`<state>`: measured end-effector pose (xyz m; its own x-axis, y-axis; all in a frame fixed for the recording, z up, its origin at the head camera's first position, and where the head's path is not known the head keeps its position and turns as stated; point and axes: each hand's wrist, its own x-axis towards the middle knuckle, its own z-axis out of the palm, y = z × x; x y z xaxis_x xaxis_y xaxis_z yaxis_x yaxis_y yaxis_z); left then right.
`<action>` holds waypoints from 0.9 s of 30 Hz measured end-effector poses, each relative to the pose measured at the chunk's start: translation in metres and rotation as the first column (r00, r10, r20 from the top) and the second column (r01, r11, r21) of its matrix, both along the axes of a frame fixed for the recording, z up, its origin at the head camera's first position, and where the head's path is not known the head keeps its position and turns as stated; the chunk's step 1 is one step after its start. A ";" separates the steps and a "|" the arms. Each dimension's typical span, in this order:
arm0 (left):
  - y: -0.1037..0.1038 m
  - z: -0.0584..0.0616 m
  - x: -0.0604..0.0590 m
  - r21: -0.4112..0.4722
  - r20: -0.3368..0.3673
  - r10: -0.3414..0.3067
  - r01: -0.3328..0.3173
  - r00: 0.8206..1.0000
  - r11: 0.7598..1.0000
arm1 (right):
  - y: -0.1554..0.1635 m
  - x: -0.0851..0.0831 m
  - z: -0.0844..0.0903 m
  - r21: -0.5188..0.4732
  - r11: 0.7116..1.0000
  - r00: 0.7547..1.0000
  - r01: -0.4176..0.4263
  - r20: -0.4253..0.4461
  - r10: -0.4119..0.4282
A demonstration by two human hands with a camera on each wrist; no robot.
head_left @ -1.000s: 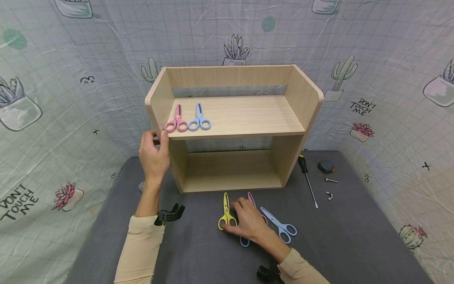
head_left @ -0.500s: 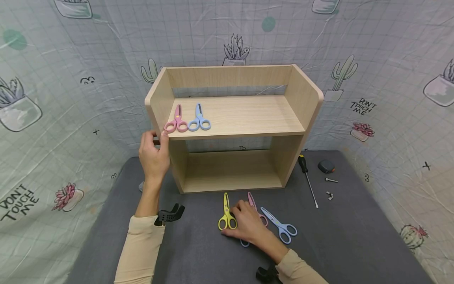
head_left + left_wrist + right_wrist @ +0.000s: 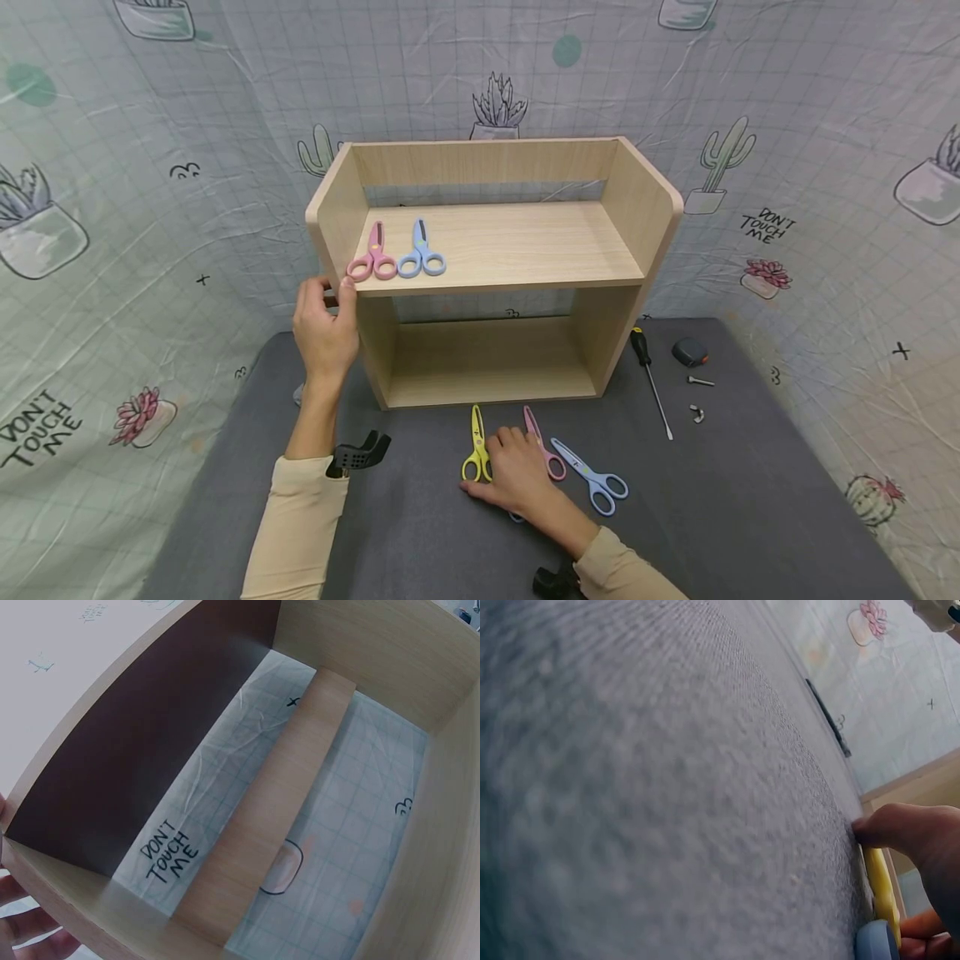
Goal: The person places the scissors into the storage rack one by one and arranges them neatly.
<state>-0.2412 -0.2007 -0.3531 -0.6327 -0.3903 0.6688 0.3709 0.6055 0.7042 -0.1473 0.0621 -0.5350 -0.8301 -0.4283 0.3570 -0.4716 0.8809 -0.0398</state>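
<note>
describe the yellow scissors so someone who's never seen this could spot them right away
Start at the wooden shelf unit on the grey mat. On the mat in front of its lower opening lies a row of small scissors; the yellow scissors are leftmost, against the right hand. They are the only yellow pair.

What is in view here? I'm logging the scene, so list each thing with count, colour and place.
wooden shelf: one, light wood, two tiers, back of the grey table.
scissors on shelf: two, pink and blue, left of upper tier.
scissors on table: yellow, pink, blue; a further blue handle peeks from under the right hand.
screwdriver: one, black handle, right of shelf.
small dark case, bolt, wing nut: one each, far right.
patterned cloth: backdrop.
left hand: grips the shelf's left panel.
right hand: rests on the yellow scissors.
</note>
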 end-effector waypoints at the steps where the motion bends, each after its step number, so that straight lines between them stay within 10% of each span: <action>1: 0.000 0.000 0.000 0.000 -0.001 0.000 0.000 1.000 1.000 | -0.001 0.000 0.000 -0.003 1.000 1.000 0.005 0.009 -0.005; 27: 0.000 -0.001 -0.001 0.006 -0.012 0.001 -0.001 1.000 1.000 | 0.000 0.006 0.007 -0.124 0.991 0.999 -0.045 -0.022 0.043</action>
<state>-0.2418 -0.2007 -0.3546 -0.6242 -0.3951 0.6740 0.3787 0.6016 0.7033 -0.1414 0.0625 -0.5284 -0.8040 -0.4155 0.4254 -0.5115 0.8481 -0.1383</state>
